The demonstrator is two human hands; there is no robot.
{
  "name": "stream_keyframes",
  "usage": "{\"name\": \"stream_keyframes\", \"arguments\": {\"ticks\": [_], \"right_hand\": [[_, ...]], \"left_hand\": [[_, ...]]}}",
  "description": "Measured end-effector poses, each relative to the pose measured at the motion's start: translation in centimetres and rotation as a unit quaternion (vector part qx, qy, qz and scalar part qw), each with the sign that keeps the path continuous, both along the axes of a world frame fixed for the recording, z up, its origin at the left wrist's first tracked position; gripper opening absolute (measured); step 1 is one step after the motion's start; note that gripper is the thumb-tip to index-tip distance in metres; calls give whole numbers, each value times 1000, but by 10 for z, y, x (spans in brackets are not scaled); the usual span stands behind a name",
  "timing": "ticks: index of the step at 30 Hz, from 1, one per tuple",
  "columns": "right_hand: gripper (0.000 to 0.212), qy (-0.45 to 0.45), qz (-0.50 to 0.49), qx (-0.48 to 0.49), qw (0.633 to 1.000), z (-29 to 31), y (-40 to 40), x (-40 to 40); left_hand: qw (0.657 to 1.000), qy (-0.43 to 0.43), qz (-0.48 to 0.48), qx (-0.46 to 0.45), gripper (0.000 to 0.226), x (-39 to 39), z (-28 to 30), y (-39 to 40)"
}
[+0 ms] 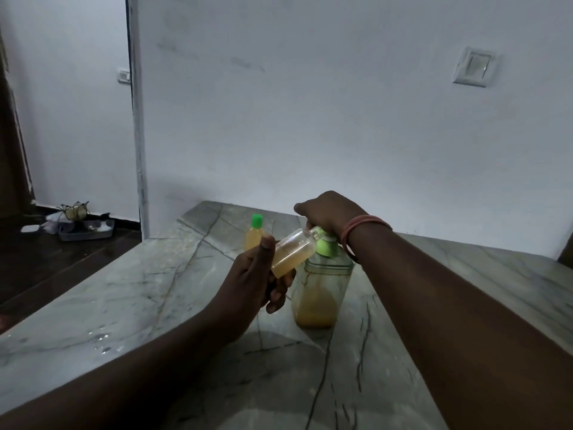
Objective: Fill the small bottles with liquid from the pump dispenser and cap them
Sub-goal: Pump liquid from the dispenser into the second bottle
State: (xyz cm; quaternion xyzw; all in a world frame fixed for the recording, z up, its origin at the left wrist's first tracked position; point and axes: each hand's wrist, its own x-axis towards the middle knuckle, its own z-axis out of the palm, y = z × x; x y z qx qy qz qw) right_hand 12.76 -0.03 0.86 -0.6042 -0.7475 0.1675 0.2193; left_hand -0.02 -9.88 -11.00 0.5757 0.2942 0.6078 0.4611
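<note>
The marble table (124, 293) is carrying everything here, its far edge running along the wall. Near that far edge the pump dispenser (319, 290) is standing upright, a clear jar with amber liquid sitting low in it, under a green pump head. The right hand (328, 214) is pressing down on that head from above, fingers curled over it; whether they are wrapping it or only pushing, I cannot tell.

The left hand (254, 280) is holding the small open bottle (293, 251) tilted, thumb and fingers (276, 297) gripping its base, the mouth being brought up right against the pump, where the spout seems to be hiding beneath the right hand. Amber liquid is pooling in the bottle's lower half. Just behind, towards the far edge, a capped small bottle (254, 235) is standing with its green cap on, looking finished.

To do this well, I would say: keep the mouth tight under the spout, pump in short slow strokes, and bring the bottle upright as the level climbs, since that tilt could spill it. Droplets (100, 338) are glinting near the table's left edge.

No label, brand or writing is readable on any container.
</note>
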Motion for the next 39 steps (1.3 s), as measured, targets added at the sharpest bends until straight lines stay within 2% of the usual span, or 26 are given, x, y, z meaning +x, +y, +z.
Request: {"name": "stream_keyframes", "arguments": {"ticks": [3, 6, 10, 13, 20, 25, 31, 35, 37, 39], "right_hand": [[38, -26, 7, -8, 1000, 5, 2, 1], [36, -69, 8, 24, 997, 13, 1, -2], [34, 18, 4, 7, 1000, 3, -1, 3], [34, 25, 2, 5, 1000, -1, 3, 1], [27, -74, 17, 18, 997, 11, -2, -4], [41, 46, 24, 35, 998, -1, -6, 6], [33, 14, 8, 8, 1000, 1, -3, 1], [28, -67, 17, 27, 997, 11, 1, -2], [27, -54, 20, 49, 997, 9, 4, -3], [31, 3, 16, 50, 999, 0, 7, 0]], "left_hand": [[1000, -2, 2, -7, 75, 1, 1, -2], [1000, 1, -5, -8, 73, 1, 1, -1], [1000, 0, -9, -6, 74, 1, 0, 3], [1000, -8, -5, -8, 76, 0, 0, 2], [1000, -17, -9, -10, 69, 3, -1, -1], [1000, -17, -10, -18, 60, 3, -1, 3], [1000, -14, -6, -11, 47, 4, -2, 3], [1000, -12, -15, -6, 37, 5, -2, 1], [1000, -13, -14, -6, 41, 5, -3, 4], [1000, -14, -10, -3, 42, 5, -4, 7]]}}
